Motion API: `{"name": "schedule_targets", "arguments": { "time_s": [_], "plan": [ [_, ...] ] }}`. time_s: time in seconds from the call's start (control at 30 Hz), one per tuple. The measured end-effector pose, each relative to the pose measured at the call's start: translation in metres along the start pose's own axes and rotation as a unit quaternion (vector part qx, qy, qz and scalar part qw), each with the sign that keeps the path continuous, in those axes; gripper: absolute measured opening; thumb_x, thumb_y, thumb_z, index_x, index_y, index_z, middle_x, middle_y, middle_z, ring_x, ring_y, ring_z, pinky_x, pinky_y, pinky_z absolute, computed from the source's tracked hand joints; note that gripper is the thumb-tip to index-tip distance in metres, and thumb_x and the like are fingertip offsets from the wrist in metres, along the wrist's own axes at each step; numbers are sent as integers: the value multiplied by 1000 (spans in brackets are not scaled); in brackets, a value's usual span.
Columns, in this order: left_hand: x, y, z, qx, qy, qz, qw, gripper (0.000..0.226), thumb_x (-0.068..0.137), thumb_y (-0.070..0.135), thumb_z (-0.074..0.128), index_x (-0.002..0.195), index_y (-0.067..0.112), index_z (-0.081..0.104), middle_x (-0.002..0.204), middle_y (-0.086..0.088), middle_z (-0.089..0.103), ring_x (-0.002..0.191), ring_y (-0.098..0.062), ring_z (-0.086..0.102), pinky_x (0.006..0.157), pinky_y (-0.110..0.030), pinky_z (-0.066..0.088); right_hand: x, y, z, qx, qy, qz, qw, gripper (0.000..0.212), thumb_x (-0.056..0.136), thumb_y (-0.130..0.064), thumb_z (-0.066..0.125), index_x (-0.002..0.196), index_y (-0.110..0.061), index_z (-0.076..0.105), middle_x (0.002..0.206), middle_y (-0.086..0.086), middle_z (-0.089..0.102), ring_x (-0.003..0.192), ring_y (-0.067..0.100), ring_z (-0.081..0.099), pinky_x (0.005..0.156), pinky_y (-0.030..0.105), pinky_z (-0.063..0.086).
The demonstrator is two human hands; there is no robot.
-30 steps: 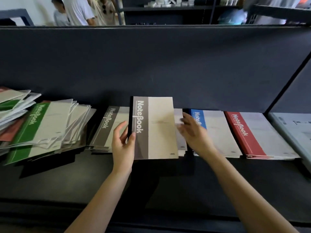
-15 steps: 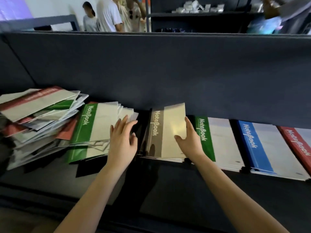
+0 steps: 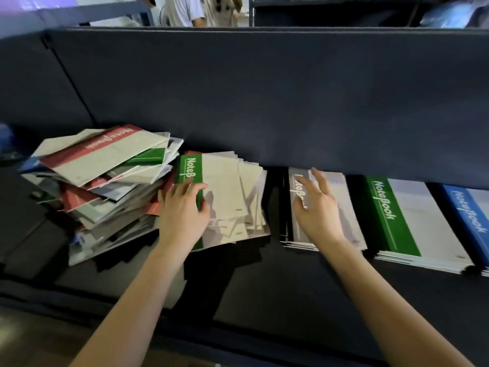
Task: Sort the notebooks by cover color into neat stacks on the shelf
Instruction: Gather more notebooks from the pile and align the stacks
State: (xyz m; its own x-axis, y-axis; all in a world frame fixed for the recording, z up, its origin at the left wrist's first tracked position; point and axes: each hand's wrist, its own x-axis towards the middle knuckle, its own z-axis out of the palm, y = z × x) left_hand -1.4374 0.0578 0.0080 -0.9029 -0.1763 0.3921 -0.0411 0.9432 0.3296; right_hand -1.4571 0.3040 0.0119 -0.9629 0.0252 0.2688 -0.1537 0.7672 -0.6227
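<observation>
A shop: notebooks stacked on display shelf, people standing beyond.

Bare near strip of shelf runs whole width: open lane left to right. Far side closed by back panel. Left: untidy pile, tallest, sprawls toward near edge. Fanned pile touches its right side; left hand lies on top. Narrow dark gap, then grey stack with right hand above it, fingers spread. Green stack and blue stack follow rightward, close together, low, with room above.
</observation>
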Motion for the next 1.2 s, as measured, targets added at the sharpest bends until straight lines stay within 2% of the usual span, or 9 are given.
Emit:
{"name": "schedule_targets", "arguments": {
  "time_s": [0.13,0.27,0.37,0.47,0.8,0.9,1.0,1.1,1.2],
  "plan": [
    [11,-28,-18,17,-45,-53,997,43,91,31,56,130,13,51,126,-15,59,112,-36,54,98,-45,39,5,-47,31,52,-53,-16,997,51,99,-27,49,146,-14,36,158,4,19,142,22,27,107,22,23],
    [12,-35,-20,7,-112,-65,992,59,95,46,48,142,13,36,126,-16,57,114,-32,52,97,-39,38,8,-79,62,46,-171,30,984,71,98,-45,40,153,-11,10,161,9,1,144,24,22,109,24,22],
    [7,-33,-13,3,-122,-44,992,57,96,49,43,142,17,32,134,-12,50,119,-30,50,100,-40,37,10,-86,75,32,-195,55,979,79,96,-51,41,153,-11,3,161,9,-3,144,28,21,108,30,28],
    [5,-30,-10,-22,-103,-25,994,52,97,44,45,139,16,37,146,-13,39,129,-30,43,107,-41,33,13,-84,75,44,-165,58,984,80,95,-47,49,153,-10,9,160,8,9,142,27,26,108,32,31],
    [-9,-4,-4,-84,-55,31,994,37,92,27,59,122,9,49,124,-10,58,118,-27,51,103,-40,37,0,-68,60,139,-47,73,986,71,88,-21,68,148,-21,31,151,1,38,140,16,31,110,31,32],
    [-17,4,0,-92,-50,36,994,34,89,25,63,114,6,51,117,-14,58,113,-31,53,100,-46,41,-3,-64,55,187,-20,105,977,76,85,-15,70,148,-24,28,132,-9,54,124,12,48,99,30,42],
    [-25,13,-1,-130,-58,34,989,33,90,25,61,114,7,48,118,-14,54,114,-28,49,100,-41,40,-9,-54,53,266,-24,166,949,83,82,-16,72,149,-27,24,108,-12,65,108,14,61,95,41,50],
    [-25,18,-5,-173,-84,19,981,34,93,27,58,120,12,44,124,-8,50,120,-22,45,106,-37,36,-13,-44,47,272,-7,169,947,82,82,-17,71,148,-29,25,120,-4,64,111,16,61,96,46,50],
    [-16,17,-4,-150,-109,-13,983,39,94,31,54,127,18,41,135,-5,50,132,-29,40,112,-53,28,-14,-40,42,267,-23,149,952,70,84,-15,68,143,-29,33,123,-5,63,113,15,59,95,46,51]
  ]
}}
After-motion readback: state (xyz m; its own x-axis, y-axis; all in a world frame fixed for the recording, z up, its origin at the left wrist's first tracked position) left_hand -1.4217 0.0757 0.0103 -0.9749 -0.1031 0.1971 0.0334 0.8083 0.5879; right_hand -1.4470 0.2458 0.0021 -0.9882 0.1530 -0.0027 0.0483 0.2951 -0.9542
